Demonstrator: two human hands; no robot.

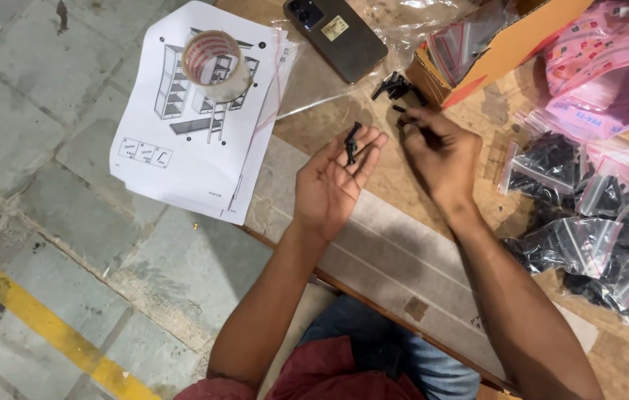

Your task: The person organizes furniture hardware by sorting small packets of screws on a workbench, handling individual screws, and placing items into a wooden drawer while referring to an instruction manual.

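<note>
Nearest to us, we see both forearms reaching forward from the body over a flat cardboard sheet [396,244] that lies across the lap and the stone floor.

The left hand [333,181] is turned palm up, fingers loosely spread and slightly cupped. A few small black screws [352,142] rest on its fingertips; the hand is a tray for them, not closed around them.

The right hand [440,152] is turned palm down, wrist bent, its fingers drawn together into a pinch at their tips. Something small and dark shows at the pinch, but we cannot tell whether it is truly clamped there. The two hands sit just beside each other without touching.

Just beyond the right fingertips lies a loose heap of black screws [397,87] on the cardboard, against the corner of an orange cardboard box [507,52].

To the right, clear zip bags of black parts [581,237] are spread out, with pink packets [610,67] farther off.

Farther left, a printed instruction sheet [196,141] lies on the floor with a roll of clear tape [214,63] standing on it. A dark phone [335,33] lies face down at the far edge.
</note>
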